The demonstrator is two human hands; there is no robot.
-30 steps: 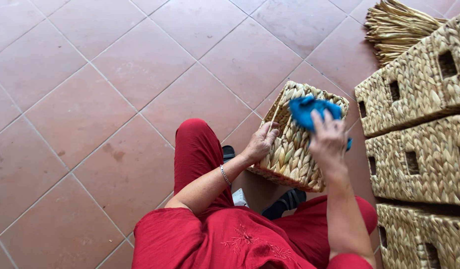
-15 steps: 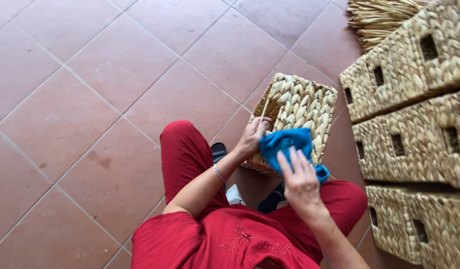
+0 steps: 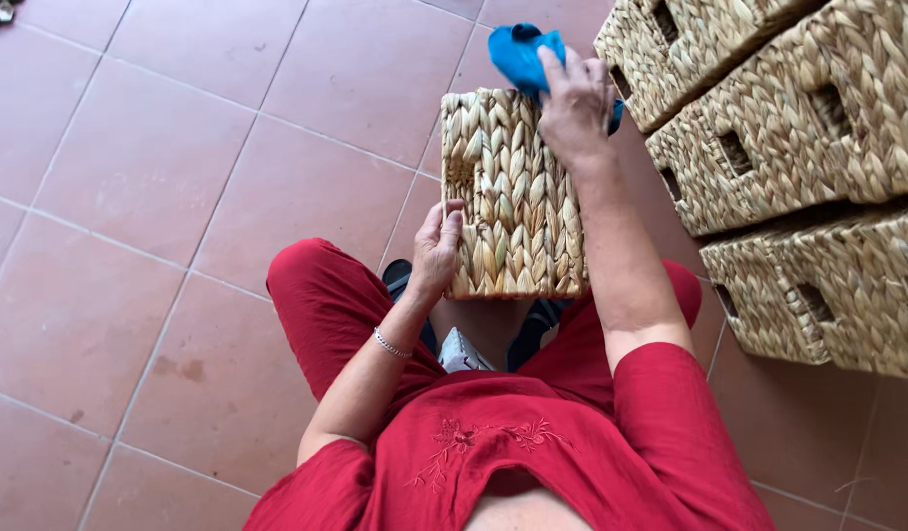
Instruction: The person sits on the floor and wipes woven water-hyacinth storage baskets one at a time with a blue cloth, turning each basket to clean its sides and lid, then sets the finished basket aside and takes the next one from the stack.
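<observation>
A woven straw basket (image 3: 513, 187) rests over my lap, its plaited underside facing up. My left hand (image 3: 436, 251) grips its near left edge, thumb on top. My right hand (image 3: 575, 103) presses a bright blue cloth (image 3: 521, 54) against the basket's far right corner. I sit in red clothes, knees apart, with a thin bracelet on the left wrist.
A stack of similar woven baskets (image 3: 788, 147) with square handle holes stands close on the right. Terracotta floor tiles (image 3: 179, 197) spread to the left and ahead. A small dark object lies at the far top-left corner.
The basket has turned so its flat plaited side faces up. My right hand slid the blue cloth from the near side toward the far corner. The left hand kept its hold.
</observation>
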